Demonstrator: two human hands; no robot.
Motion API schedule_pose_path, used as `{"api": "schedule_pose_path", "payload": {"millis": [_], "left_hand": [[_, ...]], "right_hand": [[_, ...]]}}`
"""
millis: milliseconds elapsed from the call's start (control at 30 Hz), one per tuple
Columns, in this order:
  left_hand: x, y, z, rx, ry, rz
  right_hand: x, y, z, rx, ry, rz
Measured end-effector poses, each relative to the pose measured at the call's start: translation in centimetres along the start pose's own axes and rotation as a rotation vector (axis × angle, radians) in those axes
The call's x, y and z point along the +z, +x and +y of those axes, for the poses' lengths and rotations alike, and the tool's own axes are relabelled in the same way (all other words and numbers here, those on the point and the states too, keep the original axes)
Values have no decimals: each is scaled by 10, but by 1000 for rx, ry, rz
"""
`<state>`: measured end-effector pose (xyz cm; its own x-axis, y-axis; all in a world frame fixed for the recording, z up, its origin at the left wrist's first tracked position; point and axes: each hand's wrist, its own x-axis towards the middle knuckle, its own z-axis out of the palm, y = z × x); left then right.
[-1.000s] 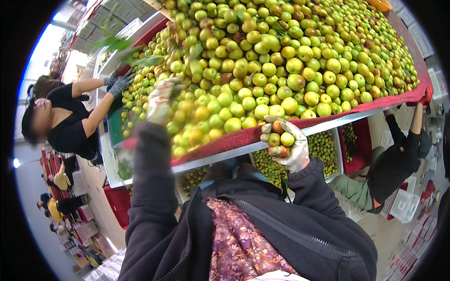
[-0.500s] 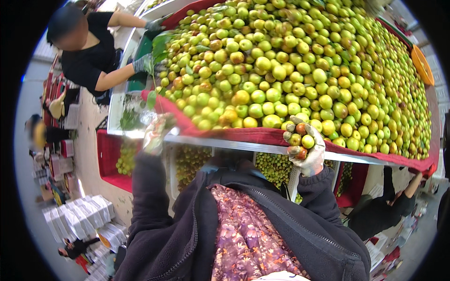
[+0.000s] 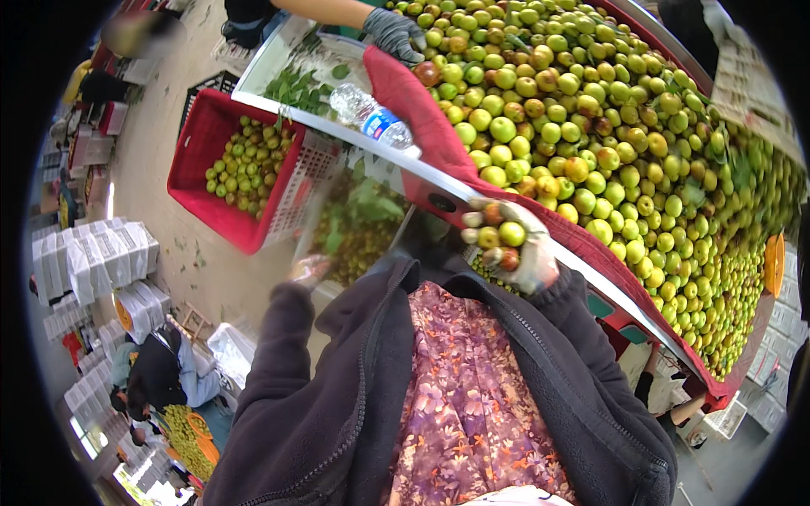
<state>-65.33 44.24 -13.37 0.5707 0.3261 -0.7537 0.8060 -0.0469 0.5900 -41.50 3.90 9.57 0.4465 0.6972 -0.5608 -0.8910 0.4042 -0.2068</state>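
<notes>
My right hand (image 3: 533,251), in a pale stained glove, is closed around several green and red-brown jujubes (image 3: 511,234) at the table's near edge. My left hand (image 3: 310,270) is low at the left, beside a white crate (image 3: 305,244) of jujubes; motion blur hides its fingers. Blurred green leaves (image 3: 354,207) lie over that crate. The sorting table, edged with red cloth (image 3: 422,126), bears a big heap of jujubes (image 3: 582,143). At its left end, a white tray (image 3: 260,84) holds leafy twigs (image 3: 299,89) and a clear plastic bottle (image 3: 371,116).
On the floor at the left stands a red-lined crate (image 3: 190,169) partly filled with jujubes. Another person's grey-gloved hand (image 3: 395,35) rests at the heap's far left edge. An orange basket (image 3: 774,266) lies far right. Stacked white boxes (image 3: 97,253) and other people occupy the left background.
My view has turned left. The left hand has gone from the table's edge down to the white crate, where leaves now show. My right hand keeps its jujubes.
</notes>
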Motion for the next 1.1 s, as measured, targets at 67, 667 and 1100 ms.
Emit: {"api": "schedule_pose_path", "payload": {"millis": [67,667,1100], "left_hand": [[-14,7,-62,35,235,76],[31,-6,260,896,-124,-170],[311,7,485,1531,1000,-104]], "right_hand": [[5,33,19,115,-60,13],[9,30,-47,-739,-1116,311],[-68,0,-94,-941,-1807,648]]}}
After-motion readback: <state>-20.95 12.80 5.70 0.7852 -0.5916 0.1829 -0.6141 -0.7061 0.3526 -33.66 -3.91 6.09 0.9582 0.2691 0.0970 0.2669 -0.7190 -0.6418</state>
